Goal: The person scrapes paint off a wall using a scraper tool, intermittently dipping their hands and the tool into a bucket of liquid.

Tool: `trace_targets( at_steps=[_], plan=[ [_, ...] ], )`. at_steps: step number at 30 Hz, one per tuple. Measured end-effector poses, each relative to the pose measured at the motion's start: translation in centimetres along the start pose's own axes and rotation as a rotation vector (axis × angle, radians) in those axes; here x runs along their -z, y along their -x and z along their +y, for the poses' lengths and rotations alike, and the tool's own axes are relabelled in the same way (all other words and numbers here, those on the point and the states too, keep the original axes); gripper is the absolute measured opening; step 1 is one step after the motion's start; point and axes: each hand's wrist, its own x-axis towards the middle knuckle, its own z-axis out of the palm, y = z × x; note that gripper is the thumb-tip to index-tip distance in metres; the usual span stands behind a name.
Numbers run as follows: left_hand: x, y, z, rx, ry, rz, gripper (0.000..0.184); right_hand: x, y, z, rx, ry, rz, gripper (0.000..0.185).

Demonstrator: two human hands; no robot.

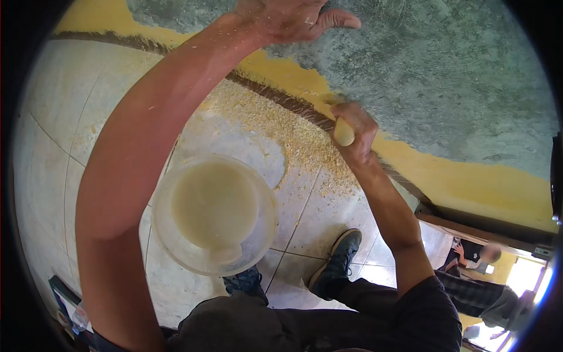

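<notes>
My right hand (359, 132) is closed around the pale, rounded handle of a scraper (344, 132), low against the wall. Its blade is hidden or blurred by motion. My left hand (287, 20) presses on the wall at the top of the view, thumb stretched out, the other fingers partly cut off by the frame. The wall's upper part is bare grey-green (422, 76), and a band of yellow paint (463, 176) runs along its bottom. Yellowish flakes (299, 138) lie on the floor under the wall.
A translucent bucket (159, 220) of cloudy liquid stands on the tiled floor (50, 141) by my feet, near my shoe (340, 261). A dark skirting strip (281, 100) edges the wall. Other people (475, 293) are at the far right, near a bright opening.
</notes>
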Motion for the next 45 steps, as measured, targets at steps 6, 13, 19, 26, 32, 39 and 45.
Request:
trace_targets(
  at_steps=[6, 13, 19, 26, 32, 39, 45],
  plan=[
    [-3.0, 0.8, -1.4, -0.079, -0.058, 0.136, 0.077, -0.1, -0.1, -0.1, 0.061, -0.056, 0.11, 0.024],
    [-3.2, 1.0, -1.6, -0.054, -0.036, 0.093, 0.074, -1.0, 0.0, 0.2, 0.111, -0.032, 0.234, 0.006],
    [-2.9, 1.6, -0.5, 0.022, 0.011, 0.029, 0.073, -1.6, 0.8, -0.3, -0.036, 0.047, 0.12, 0.011],
    [-7.2, 5.2, 4.9, -0.02, 0.285, 0.288, 0.097, 0.7, 3.0, -2.3, -0.331, -0.048, 0.151, 0.026],
    [-10.9, 15.6, 9.0, -0.229, 0.857, -0.983, 0.044, 5.7, 2.9, -5.7, -0.571, -0.149, 0.162, 0.022],
    [3.5, 8.5, 4.3, 0.266, 0.645, -1.169, 0.041, 8.6, 1.1, -11.6, -0.694, -0.428, 0.112, 0.024],
    [13.8, 14.1, 3.4, 0.699, 0.601, -0.51, 0.039, 4.5, -0.2, -17.7, -0.536, -1.121, -0.051, 0.022]
  ],
)
